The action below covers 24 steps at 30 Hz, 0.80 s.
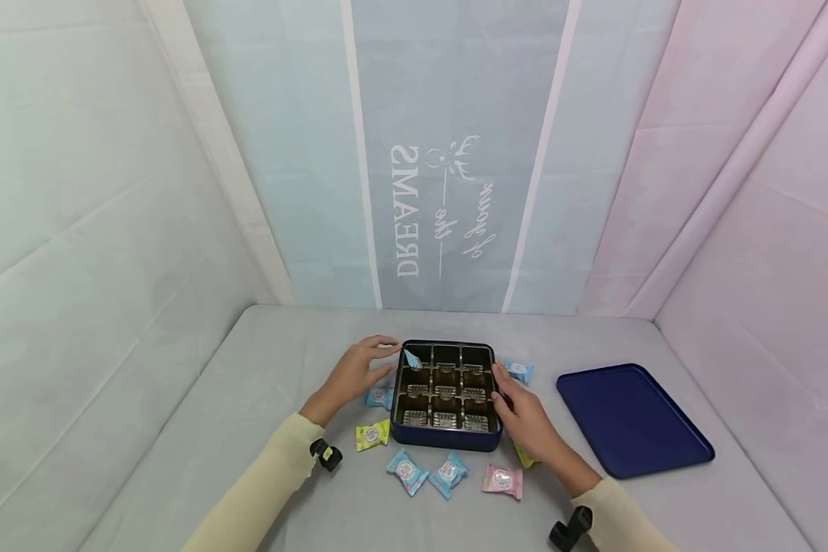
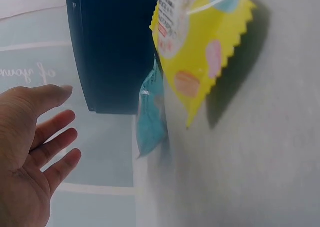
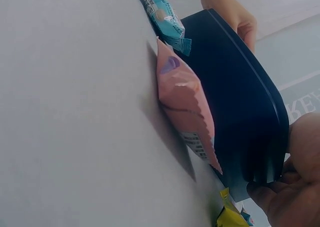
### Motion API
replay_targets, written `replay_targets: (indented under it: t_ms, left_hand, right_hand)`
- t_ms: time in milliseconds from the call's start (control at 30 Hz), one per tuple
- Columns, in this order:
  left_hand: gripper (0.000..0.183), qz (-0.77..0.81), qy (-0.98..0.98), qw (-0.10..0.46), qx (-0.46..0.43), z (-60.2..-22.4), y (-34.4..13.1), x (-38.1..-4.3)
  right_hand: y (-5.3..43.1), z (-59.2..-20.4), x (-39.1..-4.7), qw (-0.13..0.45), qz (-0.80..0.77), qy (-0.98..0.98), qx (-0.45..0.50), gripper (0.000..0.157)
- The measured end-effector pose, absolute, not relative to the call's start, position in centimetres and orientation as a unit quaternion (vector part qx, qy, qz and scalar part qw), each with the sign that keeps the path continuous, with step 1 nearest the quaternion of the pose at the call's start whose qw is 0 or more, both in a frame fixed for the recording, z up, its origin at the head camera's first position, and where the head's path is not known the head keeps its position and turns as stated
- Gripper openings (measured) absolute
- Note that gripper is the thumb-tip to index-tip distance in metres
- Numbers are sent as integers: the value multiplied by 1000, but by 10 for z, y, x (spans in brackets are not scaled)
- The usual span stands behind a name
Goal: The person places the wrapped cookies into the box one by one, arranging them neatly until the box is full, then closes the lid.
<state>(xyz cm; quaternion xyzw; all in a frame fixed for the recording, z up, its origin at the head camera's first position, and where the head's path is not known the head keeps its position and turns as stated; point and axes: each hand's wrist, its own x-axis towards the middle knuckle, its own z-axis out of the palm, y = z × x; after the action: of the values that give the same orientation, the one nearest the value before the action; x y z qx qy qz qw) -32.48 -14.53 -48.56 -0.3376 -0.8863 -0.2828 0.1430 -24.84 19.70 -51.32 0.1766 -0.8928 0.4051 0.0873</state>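
A navy box [image 1: 445, 438] with a dark divided insert stands on the table. A blue-wrapped candy [image 1: 412, 359] sits tilted in its far left compartment. My left hand [image 1: 360, 374] is beside the far left corner, fingers spread and holding nothing; the left wrist view shows this hand [image 2: 37, 142] apart from the box [image 2: 112, 52]. On the opposite side, my right hand [image 1: 527, 418] grips the box's right wall. From the right wrist, that hand [image 3: 292, 182] has its thumb near the rim and fingers against the side of the box [image 3: 235, 102].
Around the box lie wrapped candies: yellow [image 1: 372, 435], blue [image 1: 408, 471], another blue [image 1: 448, 474], pink [image 1: 502, 481] and a blue one [image 1: 519, 370] behind the right hand. A navy lid [image 1: 635, 422] lies at the right. Fabric walls [image 1: 455, 291] enclose the table's far side.
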Motion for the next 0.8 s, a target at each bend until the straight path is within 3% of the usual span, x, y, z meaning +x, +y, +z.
replay_targets:
  t_ms: [800]
  left_hand:
    - [42, -284, -917, 44, -275, -498, -171, -311]
  right_hand:
    - [197, -513, -249, 80, 402, -896, 173, 56]
